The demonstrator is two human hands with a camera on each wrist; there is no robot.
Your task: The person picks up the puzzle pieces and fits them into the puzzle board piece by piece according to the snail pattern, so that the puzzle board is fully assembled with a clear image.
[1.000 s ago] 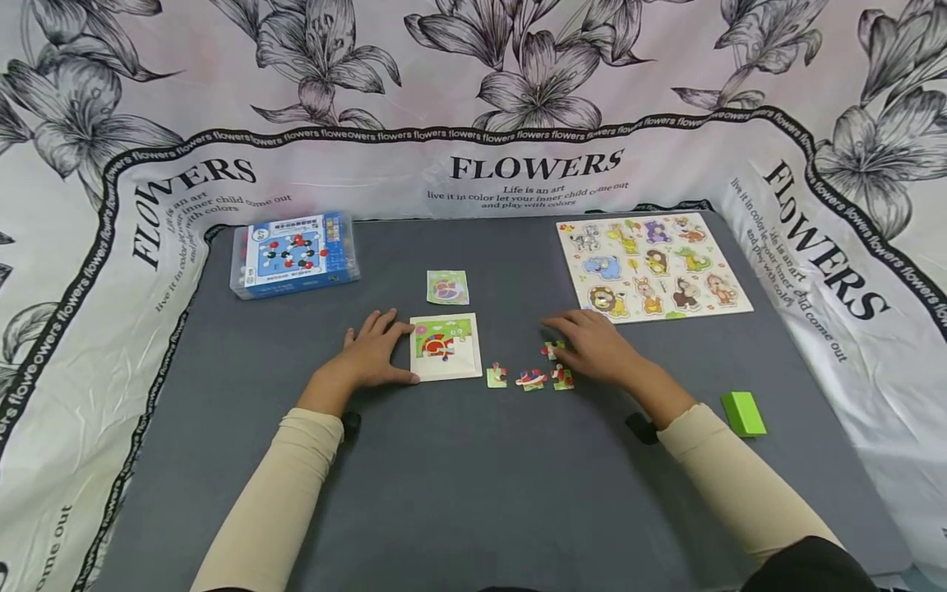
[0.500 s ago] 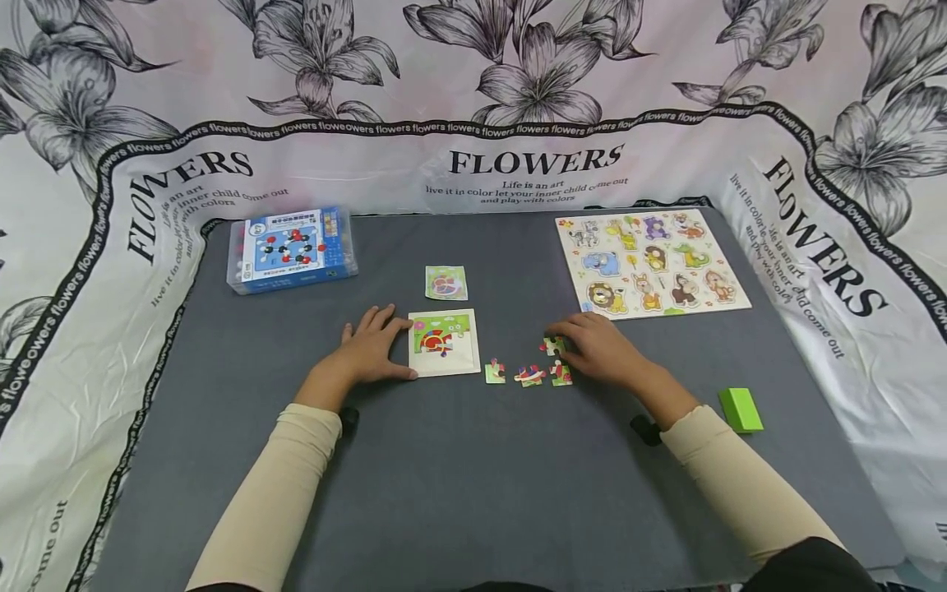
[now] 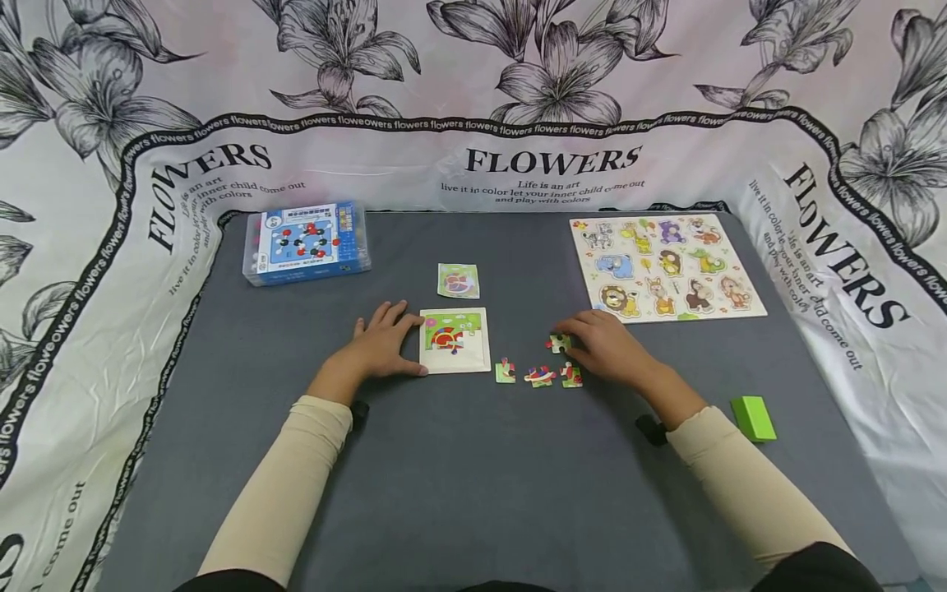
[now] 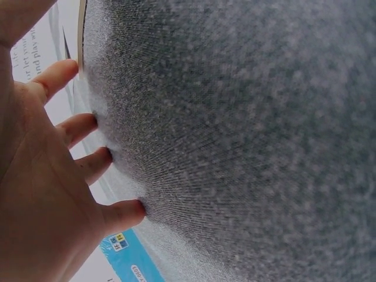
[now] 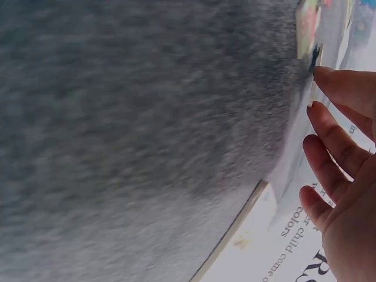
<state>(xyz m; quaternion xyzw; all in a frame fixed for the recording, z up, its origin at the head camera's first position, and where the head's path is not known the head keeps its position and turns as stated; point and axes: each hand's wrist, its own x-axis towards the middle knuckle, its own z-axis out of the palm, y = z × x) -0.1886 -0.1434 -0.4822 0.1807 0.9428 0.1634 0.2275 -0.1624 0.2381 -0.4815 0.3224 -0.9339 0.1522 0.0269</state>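
A small square wooden puzzle tray (image 3: 473,357) lies at mid-table in the head view, partly filled with picture pieces along its top and left. My left hand (image 3: 377,341) rests along its left side, fingers spread and straight, thumb at the lower left corner. To the right, my right hand (image 3: 605,347) pinches a green puzzle piece (image 3: 556,344) low at the table. Thumb and index finger are at that thin piece (image 5: 315,82) in the right wrist view. Three loose puzzle pieces lie nearby: one left (image 3: 505,372), one middle (image 3: 540,377), one right (image 3: 572,376).
A small picture card (image 3: 459,281) lies behind the tray. The blue boxed set (image 3: 307,244) stands at the back left. An animal puzzle board (image 3: 666,267) lies just beyond the right hand, and a green block (image 3: 754,419) sits near the right sleeve.
Between the right fingers the piece has turned and now shows more green. The left hand stays at the tray's edge. The head view has shifted slightly.
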